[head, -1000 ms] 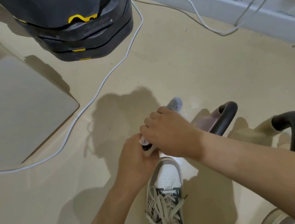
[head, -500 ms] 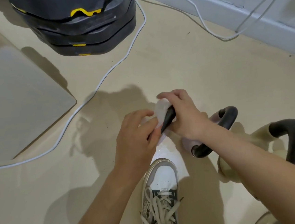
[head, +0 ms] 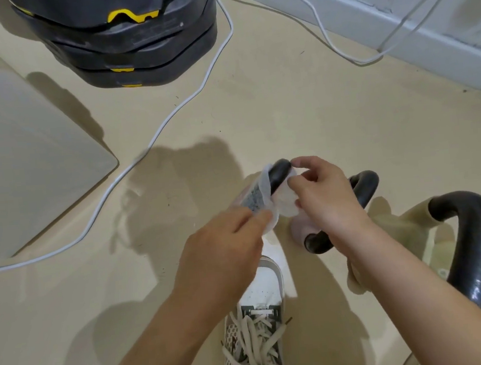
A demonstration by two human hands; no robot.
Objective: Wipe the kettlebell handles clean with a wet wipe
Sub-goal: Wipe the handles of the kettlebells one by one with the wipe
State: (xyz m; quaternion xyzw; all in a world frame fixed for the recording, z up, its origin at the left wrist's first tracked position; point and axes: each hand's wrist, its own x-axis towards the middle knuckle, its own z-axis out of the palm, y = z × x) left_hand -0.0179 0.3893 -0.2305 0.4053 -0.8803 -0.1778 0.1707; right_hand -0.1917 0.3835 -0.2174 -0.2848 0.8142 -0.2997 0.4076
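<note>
left hand [head: 225,253] and right hand [head: 325,198] each pinch a wet wipe [head: 267,200] wrapped round the black handle [head: 279,173] of a pink kettlebell [head: 301,230], just beyond a white sneaker [head: 264,290], beside a larger beige kettlebell [head: 411,225].

The beige floor [head: 285,114] carries a stack of black weight plates [head: 134,46] at its far left. A pale flat panel [head: 22,160] lies along the left edge, and a white cable [head: 154,137] snakes between them. A second cable [head: 335,46] loops by the far wall. A laced shoe [head: 257,326] stands at the near edge. A pink kettlebell [head: 301,229] is just beyond it and a beige kettlebell [head: 406,226] sits to the right.
</note>
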